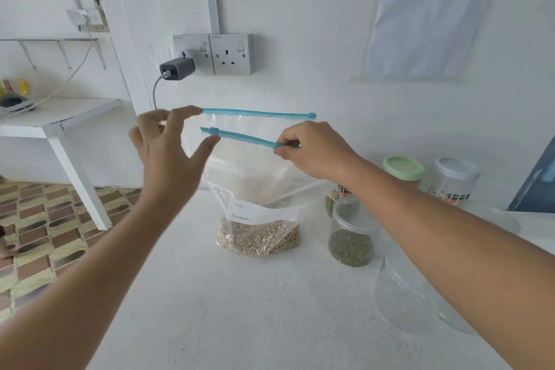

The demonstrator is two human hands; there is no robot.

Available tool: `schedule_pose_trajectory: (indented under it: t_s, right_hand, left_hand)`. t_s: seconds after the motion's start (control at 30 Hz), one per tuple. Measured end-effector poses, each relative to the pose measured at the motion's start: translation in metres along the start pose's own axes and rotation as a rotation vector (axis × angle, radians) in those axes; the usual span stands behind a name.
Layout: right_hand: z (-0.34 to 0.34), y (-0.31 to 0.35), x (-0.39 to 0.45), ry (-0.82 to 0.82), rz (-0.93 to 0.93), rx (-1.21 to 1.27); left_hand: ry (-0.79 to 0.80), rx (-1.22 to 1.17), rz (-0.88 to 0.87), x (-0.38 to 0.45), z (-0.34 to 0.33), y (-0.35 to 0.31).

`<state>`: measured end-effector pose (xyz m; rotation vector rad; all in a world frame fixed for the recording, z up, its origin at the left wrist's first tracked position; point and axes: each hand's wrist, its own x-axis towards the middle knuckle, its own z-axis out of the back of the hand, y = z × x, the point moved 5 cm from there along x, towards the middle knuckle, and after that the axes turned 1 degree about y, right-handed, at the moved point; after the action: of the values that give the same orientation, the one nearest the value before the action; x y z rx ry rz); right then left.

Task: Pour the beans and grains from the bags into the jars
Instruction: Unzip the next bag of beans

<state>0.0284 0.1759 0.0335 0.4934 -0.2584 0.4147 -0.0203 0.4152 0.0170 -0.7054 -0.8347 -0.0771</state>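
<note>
A clear zip bag (258, 219) of pale beans stood upright on the white desk (240, 309), its blue seal parted. The right hand (315, 150) pinched the near seal strip (243, 137) in a narrow grip, while the left hand (171, 147) hovered wide, fingers spread, at the bag's left edge. A jar (351, 234) holding green beans stood just right of the bag.

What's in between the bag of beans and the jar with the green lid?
In the head view, an open jar of green beans stands between the bag and the green-lidded jar, with the right hand and its forearm crossing above.
</note>
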Motion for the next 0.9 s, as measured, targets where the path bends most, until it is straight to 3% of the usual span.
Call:
schedule_pose_trajectory:
  t_s: [0.1,0.23,0.5,0.67,0.77,0.9]
  right_hand:
    - [0.000,-0.001,-0.001,0.003,-0.016,0.067]
    - [-0.006,-0.003,-0.005,0.040,-0.033,0.156]
    - [-0.008,0.000,-0.017,0.097,-0.058,0.253]
    - [-0.005,-0.005,-0.014,0.176,-0.133,0.594]
    - [0.006,-0.010,-0.007,0.109,-0.162,0.666]
    - [0.019,-0.008,0.002,-0.003,-0.176,0.702]
  left_hand:
    - [0.083,-0.114,0.080,-0.039,-0.011,-0.020]
    - [0.276,-0.495,0.449,-0.064,-0.037,-0.033]
    - [0.180,-0.708,0.835,-0.063,-0.058,-0.030]
    - [0.147,-0.669,0.766,-0.064,-0.058,-0.036]
    - [0.105,-0.695,0.647,-0.062,-0.043,-0.041]
    - [0.031,-0.865,0.651,-0.041,-0.022,-0.036]
